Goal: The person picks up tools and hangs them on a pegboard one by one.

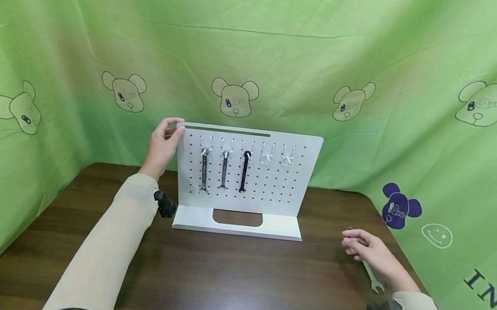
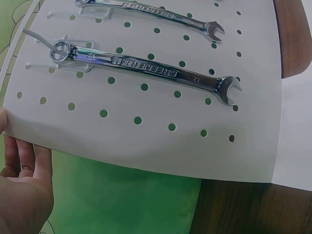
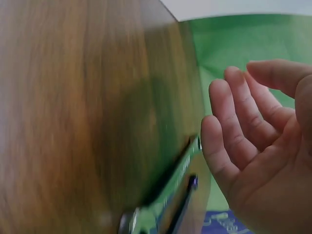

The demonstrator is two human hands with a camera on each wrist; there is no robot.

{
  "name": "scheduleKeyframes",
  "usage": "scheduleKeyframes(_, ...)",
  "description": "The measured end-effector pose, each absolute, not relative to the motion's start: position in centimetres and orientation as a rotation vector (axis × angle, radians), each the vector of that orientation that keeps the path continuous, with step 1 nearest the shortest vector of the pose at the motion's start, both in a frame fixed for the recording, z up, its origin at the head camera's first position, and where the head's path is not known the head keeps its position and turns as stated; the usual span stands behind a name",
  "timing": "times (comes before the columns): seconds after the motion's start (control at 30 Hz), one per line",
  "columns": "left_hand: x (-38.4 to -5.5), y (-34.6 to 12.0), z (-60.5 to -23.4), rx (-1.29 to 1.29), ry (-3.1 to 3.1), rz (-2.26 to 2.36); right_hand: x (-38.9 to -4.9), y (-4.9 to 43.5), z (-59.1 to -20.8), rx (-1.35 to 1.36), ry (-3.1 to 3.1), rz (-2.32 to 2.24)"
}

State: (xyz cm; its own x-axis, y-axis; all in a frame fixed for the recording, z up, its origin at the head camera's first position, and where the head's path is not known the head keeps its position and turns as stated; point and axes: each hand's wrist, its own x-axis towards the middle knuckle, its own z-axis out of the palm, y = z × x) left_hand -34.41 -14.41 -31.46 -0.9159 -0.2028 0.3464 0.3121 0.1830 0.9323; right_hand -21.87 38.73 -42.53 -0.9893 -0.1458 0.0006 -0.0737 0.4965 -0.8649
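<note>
Being pinched now by the left hand (image 1: 160, 150): the pegboard (image 1: 277, 189), hung wrenches (image 1: 204, 173) near those fingers; beneath the loosely bent fingers of the right hand (image 1: 375, 256), another wrench (image 1: 371, 276) is seen.

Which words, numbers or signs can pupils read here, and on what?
"12": lower wrench, left wrist view.
"GREENER…", ending unclear: same wrench.
"INN", cut off: green curtain.
Winking smiley: same curtain.
Too small or blurred: lettering on mouse heads and other wrenches.
</note>
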Motion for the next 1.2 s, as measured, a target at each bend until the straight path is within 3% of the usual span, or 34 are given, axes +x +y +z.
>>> scheduleKeyframes(0.67,-34.6,-14.5,-31.6,-0.111,-2.054,-1.794,-20.6,42.5,-43.7,0.000,2.719,-1.469)
scheduleKeyframes(1.2,-34.6,-14.4,-31.6,-0.114,-2.066,-1.787,-21.5,42.3,-44.2,0.089,3.025,-0.945)
